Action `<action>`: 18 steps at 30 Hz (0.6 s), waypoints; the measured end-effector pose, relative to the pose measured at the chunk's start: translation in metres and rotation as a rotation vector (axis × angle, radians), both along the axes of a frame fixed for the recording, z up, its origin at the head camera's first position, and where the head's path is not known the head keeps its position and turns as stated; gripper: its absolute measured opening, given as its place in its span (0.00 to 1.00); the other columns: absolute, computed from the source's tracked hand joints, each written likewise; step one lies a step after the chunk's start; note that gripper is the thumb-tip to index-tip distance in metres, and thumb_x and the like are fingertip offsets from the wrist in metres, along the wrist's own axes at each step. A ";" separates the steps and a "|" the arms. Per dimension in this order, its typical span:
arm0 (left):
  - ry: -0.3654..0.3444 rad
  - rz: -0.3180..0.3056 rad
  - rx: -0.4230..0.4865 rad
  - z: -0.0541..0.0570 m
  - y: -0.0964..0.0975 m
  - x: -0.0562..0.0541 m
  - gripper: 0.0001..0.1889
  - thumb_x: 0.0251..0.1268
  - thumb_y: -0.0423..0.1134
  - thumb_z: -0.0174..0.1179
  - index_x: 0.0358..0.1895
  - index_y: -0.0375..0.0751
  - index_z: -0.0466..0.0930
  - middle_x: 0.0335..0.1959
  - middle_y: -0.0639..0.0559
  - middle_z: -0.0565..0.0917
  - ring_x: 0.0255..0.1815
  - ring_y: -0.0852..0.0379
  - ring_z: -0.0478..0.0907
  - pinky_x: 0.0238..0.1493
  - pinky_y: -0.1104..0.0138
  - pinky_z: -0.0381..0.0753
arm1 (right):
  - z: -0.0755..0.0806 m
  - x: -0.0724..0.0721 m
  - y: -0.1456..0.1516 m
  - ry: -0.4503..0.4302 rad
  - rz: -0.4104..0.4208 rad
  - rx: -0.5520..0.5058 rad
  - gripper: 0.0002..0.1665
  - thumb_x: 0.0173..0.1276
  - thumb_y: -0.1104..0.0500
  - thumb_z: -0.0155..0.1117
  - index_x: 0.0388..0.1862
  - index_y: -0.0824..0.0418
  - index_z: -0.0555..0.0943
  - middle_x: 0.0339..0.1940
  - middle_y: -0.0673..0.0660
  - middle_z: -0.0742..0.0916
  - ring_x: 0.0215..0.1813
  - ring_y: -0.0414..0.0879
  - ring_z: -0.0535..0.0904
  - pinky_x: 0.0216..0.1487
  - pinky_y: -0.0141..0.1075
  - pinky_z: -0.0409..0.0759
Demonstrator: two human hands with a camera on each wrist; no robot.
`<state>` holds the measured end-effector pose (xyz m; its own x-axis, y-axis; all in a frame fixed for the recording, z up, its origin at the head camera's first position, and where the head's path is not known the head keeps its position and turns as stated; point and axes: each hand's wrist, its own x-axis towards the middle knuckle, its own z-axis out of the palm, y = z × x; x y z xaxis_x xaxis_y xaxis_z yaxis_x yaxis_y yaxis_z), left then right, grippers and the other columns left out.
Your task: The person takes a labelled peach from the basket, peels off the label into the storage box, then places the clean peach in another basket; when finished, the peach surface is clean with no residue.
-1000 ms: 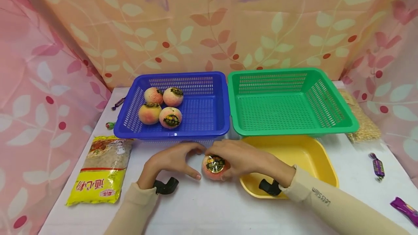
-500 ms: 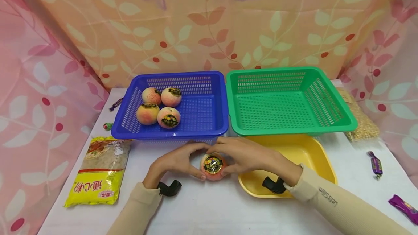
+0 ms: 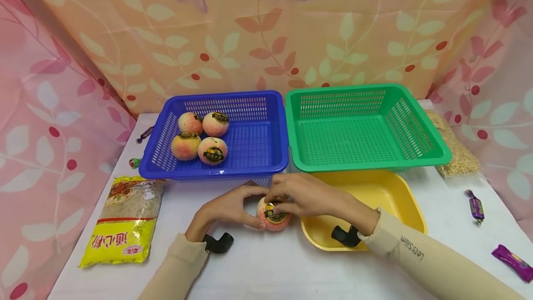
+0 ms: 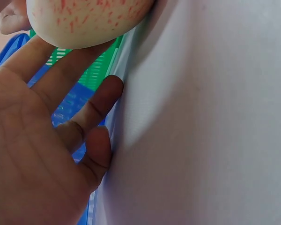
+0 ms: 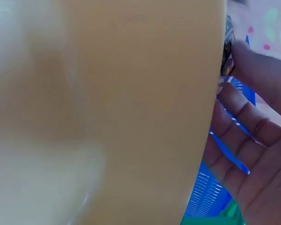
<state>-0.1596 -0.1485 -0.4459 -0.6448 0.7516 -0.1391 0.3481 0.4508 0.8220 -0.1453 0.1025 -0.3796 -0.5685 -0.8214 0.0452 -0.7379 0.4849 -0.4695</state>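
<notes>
A pink-and-cream peach [image 3: 272, 226] with a black and gold sticker [image 3: 275, 215] is in front of the blue basket [image 3: 233, 170]. My left hand [image 3: 229, 205] holds it from the left, thumb at its lower side and fingers behind. The left wrist view shows fingertips against the red-speckled peach [image 4: 84, 26], with the lower fingers off it. My right hand [image 3: 318, 198] reaches in from the right, its thumb and index finger pinching at the sticker's upper part and covering some of it. In the right wrist view the thumb and index of this hand [image 5: 267, 122] meet at the sticker [image 5: 228, 49].
Several peaches [image 3: 213, 151] sit in the blue basket's left half. A green basket [image 3: 291, 152] adjoins it. The yellow basin [image 3: 420, 226] lies under my right forearm. A yellow food bag [image 3: 120, 230] is left, a grain bag [image 3: 460, 156] right, with wrapped candies [image 3: 475, 207] nearby.
My right thumb has moved from the peach's right side onto its sticker, with the index finger curled close. My left thumb has closed in against the peach. The view has shifted slightly.
</notes>
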 end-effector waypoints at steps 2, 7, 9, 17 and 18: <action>-0.004 -0.010 0.012 0.000 0.002 -0.001 0.36 0.48 0.52 0.80 0.65 0.58 0.80 0.59 0.63 0.82 0.63 0.59 0.74 0.73 0.55 0.71 | 0.001 -0.001 0.000 -0.003 -0.004 -0.018 0.08 0.68 0.55 0.72 0.46 0.50 0.89 0.36 0.44 0.83 0.39 0.40 0.80 0.41 0.27 0.78; -0.026 -0.019 0.033 0.000 0.004 -0.001 0.35 0.49 0.51 0.80 0.65 0.58 0.80 0.60 0.63 0.82 0.64 0.59 0.75 0.73 0.55 0.71 | 0.004 -0.001 0.002 -0.030 0.010 -0.080 0.03 0.70 0.59 0.69 0.36 0.50 0.87 0.36 0.43 0.85 0.40 0.35 0.80 0.46 0.32 0.83; -0.036 -0.012 0.034 -0.001 0.003 -0.001 0.37 0.49 0.51 0.80 0.66 0.59 0.79 0.62 0.64 0.81 0.65 0.60 0.74 0.74 0.56 0.70 | 0.006 -0.001 0.005 -0.077 0.017 -0.122 0.04 0.71 0.60 0.68 0.36 0.51 0.86 0.36 0.43 0.85 0.40 0.34 0.78 0.45 0.32 0.83; -0.083 -0.015 0.077 -0.001 -0.001 -0.002 0.40 0.48 0.45 0.81 0.69 0.60 0.76 0.68 0.63 0.79 0.70 0.59 0.71 0.75 0.58 0.68 | 0.021 0.006 0.046 -0.329 -0.128 -0.298 0.04 0.75 0.62 0.63 0.41 0.53 0.84 0.33 0.46 0.88 0.33 0.39 0.80 0.35 0.32 0.82; -0.086 -0.010 0.077 -0.002 -0.001 -0.002 0.40 0.48 0.45 0.81 0.69 0.61 0.76 0.67 0.64 0.79 0.70 0.59 0.71 0.75 0.58 0.68 | 0.022 0.007 0.054 -0.352 -0.154 -0.304 0.04 0.74 0.62 0.64 0.41 0.53 0.84 0.32 0.46 0.88 0.33 0.40 0.81 0.35 0.32 0.82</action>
<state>-0.1619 -0.1497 -0.4474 -0.6252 0.7687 -0.1353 0.2787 0.3818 0.8812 -0.1384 0.1562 -0.3576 -0.7063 -0.7059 0.0531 -0.4392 0.3781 -0.8150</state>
